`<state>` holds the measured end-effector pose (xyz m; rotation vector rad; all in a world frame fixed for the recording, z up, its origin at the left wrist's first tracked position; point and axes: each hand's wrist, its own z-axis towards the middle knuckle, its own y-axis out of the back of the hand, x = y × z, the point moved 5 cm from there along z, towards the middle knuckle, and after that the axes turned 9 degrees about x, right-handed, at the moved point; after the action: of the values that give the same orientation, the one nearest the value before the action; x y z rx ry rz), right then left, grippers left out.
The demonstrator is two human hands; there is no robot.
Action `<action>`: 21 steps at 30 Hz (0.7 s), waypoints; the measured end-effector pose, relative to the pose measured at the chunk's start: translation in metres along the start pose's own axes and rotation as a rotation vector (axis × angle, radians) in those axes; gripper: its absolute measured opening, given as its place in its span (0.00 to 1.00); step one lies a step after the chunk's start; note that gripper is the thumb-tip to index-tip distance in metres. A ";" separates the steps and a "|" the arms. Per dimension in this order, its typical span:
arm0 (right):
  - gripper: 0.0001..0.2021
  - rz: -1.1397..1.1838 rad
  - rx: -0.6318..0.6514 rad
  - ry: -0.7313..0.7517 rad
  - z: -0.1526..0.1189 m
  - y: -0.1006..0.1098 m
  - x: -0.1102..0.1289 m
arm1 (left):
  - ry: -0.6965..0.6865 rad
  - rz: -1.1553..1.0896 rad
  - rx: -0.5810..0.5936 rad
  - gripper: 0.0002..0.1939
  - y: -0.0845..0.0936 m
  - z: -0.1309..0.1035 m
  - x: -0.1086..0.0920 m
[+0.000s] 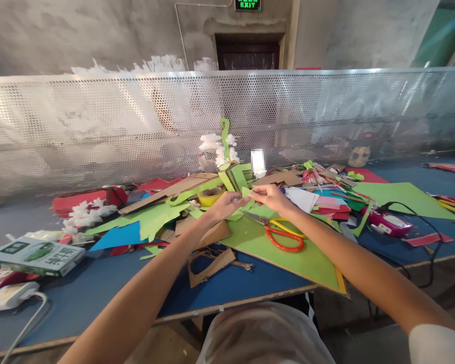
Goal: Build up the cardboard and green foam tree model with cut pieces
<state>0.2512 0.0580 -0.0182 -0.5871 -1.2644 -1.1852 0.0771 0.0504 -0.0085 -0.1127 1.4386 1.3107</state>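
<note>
Near the middle of the table, my left hand (pixel 228 205) and my right hand (pixel 272 197) meet fingertip to fingertip. A small piece of green paper (pixel 245 192) is pinched between them. Scissors with one orange and one yellow handle (pixel 284 243) lie just below my right hand on a large green sheet (pixel 258 247). Behind my hands stands a built-up shape of green paper and cardboard (pixel 237 175), with a curled green strip (pixel 225 134) rising behind it among white crumpled pieces. To the left of it rests a roll of yellow tape (pixel 211 196).
Cut cardboard (pixel 212 267) and green scraps (pixel 161 220) cover the blue table (pixel 246 285). A milk carton box (pixel 34 255) lies at left, with a white cable nearby. A magenta device (pixel 389 222) with a black cord sits at right. A perforated metal screen (pixel 136 126) runs along the back.
</note>
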 end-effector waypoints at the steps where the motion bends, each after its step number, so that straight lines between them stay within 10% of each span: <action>1: 0.19 -0.003 0.016 0.009 0.000 0.000 0.000 | -0.010 0.012 -0.006 0.28 0.000 0.000 0.000; 21: 0.25 -0.057 0.207 -0.002 0.000 -0.006 -0.008 | 0.004 0.000 0.154 0.27 0.000 -0.001 0.007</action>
<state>0.2473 0.0587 -0.0275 -0.4018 -1.3931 -1.0836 0.0740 0.0539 -0.0139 -0.0132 1.5367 1.1957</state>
